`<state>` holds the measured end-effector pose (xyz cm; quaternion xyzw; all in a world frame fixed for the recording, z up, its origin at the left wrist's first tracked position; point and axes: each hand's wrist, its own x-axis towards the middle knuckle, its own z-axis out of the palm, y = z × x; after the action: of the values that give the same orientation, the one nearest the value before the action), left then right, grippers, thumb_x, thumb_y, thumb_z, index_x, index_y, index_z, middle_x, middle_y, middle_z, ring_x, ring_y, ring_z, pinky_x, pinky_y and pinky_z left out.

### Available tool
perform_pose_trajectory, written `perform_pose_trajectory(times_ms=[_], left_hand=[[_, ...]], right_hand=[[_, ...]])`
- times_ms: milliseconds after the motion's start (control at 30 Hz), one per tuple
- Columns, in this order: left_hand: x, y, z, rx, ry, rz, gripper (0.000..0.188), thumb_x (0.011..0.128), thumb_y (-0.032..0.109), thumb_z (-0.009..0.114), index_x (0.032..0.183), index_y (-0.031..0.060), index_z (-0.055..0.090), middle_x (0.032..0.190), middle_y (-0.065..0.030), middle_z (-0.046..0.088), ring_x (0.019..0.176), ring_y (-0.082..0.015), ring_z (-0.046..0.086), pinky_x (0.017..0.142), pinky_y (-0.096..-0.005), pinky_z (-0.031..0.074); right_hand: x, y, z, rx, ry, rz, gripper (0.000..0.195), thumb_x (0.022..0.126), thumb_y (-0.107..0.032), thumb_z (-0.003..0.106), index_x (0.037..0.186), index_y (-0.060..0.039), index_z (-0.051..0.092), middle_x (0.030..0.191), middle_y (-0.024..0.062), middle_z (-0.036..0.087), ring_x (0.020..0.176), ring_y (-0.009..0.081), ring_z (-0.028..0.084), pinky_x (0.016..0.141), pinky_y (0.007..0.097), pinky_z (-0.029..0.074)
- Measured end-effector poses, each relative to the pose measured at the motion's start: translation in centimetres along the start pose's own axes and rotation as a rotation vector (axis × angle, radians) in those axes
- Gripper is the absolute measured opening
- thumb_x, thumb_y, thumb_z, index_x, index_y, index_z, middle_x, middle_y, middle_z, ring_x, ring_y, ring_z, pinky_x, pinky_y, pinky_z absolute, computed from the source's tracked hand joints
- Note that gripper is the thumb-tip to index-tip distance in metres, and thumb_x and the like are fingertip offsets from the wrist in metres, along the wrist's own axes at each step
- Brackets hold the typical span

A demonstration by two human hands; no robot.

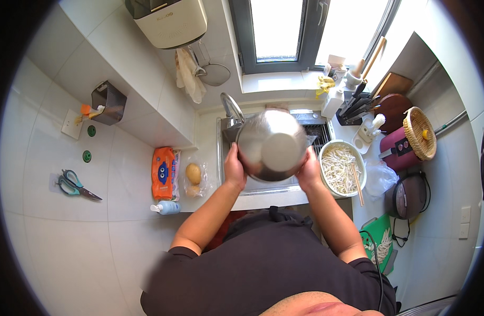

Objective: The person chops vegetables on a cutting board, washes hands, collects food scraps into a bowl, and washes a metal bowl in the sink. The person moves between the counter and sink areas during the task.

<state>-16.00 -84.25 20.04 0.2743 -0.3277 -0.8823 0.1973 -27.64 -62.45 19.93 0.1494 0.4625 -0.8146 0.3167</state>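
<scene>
A stainless steel bowl (271,142) is tipped up over the sink (261,189), its rounded underside facing me. My left hand (235,169) grips its left side, and my right hand (309,170) grips the right side. The bowl's inside is hidden from view. Behind its left edge stands the curved metal faucet (233,103). Close to the right of my right hand, a pale colander (363,173) holds bean sprouts (338,168), with wooden chopsticks (358,183) resting across them.
Left of the sink lie an orange wipes pack (163,185), bagged potatoes (193,173) and a blue pump bottle (167,207). On the right are a knife block (350,116), a plastic bag (380,179), a purple appliance (398,148) and a green cutting board (378,227) with sliced food.
</scene>
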Motion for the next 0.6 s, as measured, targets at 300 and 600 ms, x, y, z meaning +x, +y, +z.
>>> perform_pose_trajectory(times_ms=[300,600], left_hand=[[0.6,4.1,3.4,0.060,-0.379,0.439,0.047,0.114,0.044,0.037,0.132,0.0067,0.059,0.118,-0.0064,0.066,0.110,-0.0184,0.061,0.096,-0.0376,0.050],[2.9,-9.0,-3.6,0.177,0.345,-0.641,0.053,0.111,0.056,0.032,0.080,0.0192,0.053,0.060,0.0036,0.045,0.054,-0.0191,0.046,0.055,-0.0398,0.048]], right_hand=[[-4.3,-6.8,3.8,0.157,-0.328,-0.833,0.034,0.111,-0.041,0.039,0.106,-0.0099,0.054,0.103,0.0053,0.063,0.097,0.0138,0.062,0.088,0.0333,0.054],[7.6,9.7,-10.8,-0.025,0.424,0.259,0.047,0.111,-0.052,0.038,0.103,-0.0132,0.063,0.092,0.0027,0.064,0.082,0.0213,0.063,0.068,0.0407,0.054]])
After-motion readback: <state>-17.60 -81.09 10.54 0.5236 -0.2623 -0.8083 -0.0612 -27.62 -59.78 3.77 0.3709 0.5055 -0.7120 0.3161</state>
